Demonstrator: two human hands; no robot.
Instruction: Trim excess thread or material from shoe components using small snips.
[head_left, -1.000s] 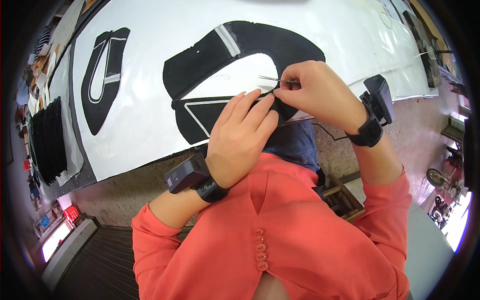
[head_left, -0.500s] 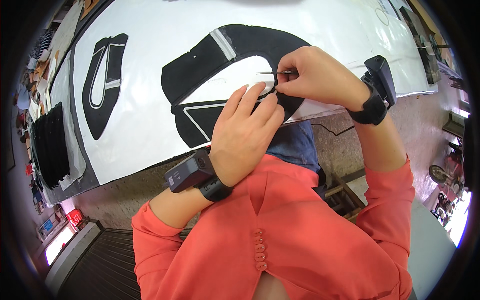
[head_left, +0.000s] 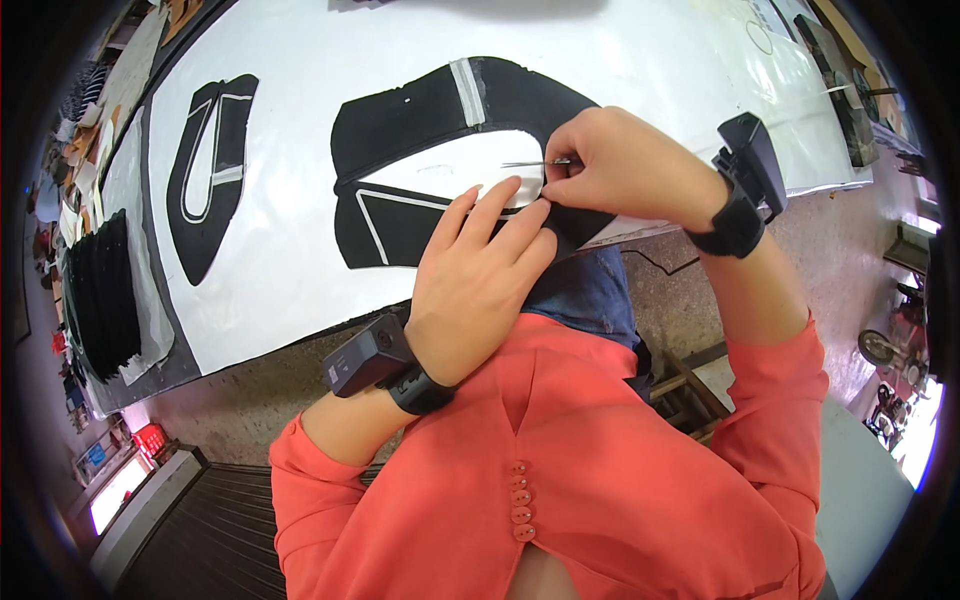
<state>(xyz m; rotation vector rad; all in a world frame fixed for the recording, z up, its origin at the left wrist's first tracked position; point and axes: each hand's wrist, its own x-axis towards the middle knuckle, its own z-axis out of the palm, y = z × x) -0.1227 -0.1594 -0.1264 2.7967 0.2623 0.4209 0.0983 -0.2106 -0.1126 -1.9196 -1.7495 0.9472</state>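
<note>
A curved black fabric piece point(head_left: 390, 140), shaped like a shoe upper and edged with white strips, lies on the white-covered table near its front edge. My left hand point(head_left: 485, 255) rests on its near part with fingers stretched out and slightly spread, pressing it down. Pinched in my right hand point(head_left: 610, 165) is a thin pointed metal tool point(head_left: 525, 163); its tip points left over the white gap inside the curve. The right fingertips are at the inner edge of the piece, close to the left fingers. Whether they also grip the edge is hidden.
A second black piece point(head_left: 232, 130) with white strips lies at the left of the white table cover point(head_left: 270, 290). Beyond it is a stack of black pieces point(head_left: 100, 290). A dark bar point(head_left: 838, 95) lies at the table's right end. A wooden stool point(head_left: 690, 395) stands below.
The black piece has turned a little clockwise under my hands. My right hand, with the tool, has come slightly nearer and left, and my left hand has shifted a bit left.
</note>
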